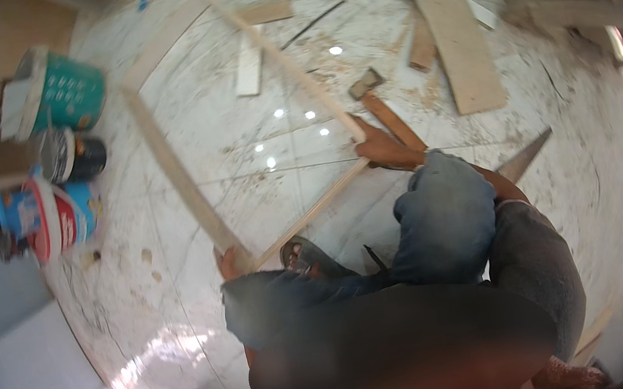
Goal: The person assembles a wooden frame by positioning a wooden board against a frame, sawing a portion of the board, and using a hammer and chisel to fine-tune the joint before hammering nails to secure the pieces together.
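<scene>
A four-sided frame of thin wooden boards (181, 175) stands on edge or lies tilted over the tiled floor in front of me. My left hand (229, 263) is closed at its near left corner, partly hidden behind my sleeve. At the right corner, where two boards meet, my right hand (384, 147) grips the wood. Just beyond that hand lies a hammer (389, 117) with a wooden handle, its metal head pointing away. A handsaw blade (528, 157) sticks out to the right of my right forearm. My sandalled foot (297, 253) is beside the frame's near board.
Several buckets stand at the left: a green one (76, 90), a black one (78, 153) and a red-and-blue one (64, 215). A wide board (454, 39) and a short wood piece (422, 40) lie at the far right. A white strip (248, 63) lies within the frame.
</scene>
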Demonstrator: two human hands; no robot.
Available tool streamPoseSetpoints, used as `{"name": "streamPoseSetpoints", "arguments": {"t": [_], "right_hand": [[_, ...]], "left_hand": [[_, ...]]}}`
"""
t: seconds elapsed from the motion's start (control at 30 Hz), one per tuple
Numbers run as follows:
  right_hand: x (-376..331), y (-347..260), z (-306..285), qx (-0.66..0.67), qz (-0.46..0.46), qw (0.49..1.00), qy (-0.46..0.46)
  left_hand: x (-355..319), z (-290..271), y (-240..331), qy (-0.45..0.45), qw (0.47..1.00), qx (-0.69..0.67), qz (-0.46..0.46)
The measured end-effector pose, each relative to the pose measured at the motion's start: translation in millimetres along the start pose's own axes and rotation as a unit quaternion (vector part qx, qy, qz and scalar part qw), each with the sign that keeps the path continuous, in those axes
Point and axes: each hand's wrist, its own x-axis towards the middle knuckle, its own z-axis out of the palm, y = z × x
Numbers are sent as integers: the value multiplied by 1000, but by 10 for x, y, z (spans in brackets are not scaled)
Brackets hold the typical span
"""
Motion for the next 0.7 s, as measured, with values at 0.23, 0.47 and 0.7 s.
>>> {"name": "streamPoseSetpoints", "arguments": {"t": [0.23,0.47,0.7], "right_hand": [[132,-45,-190,-278,-151,940,126],[-136,-1191,-480,-58,-291,954,48],[-543,-2753,-896,-61,-374,925,28]], "left_hand": [[-347,560,518,-13,998,-63,1],[-867,652,1706,-116,967,-20,228],[-1440,531,3286,70,814,249,520]]}}
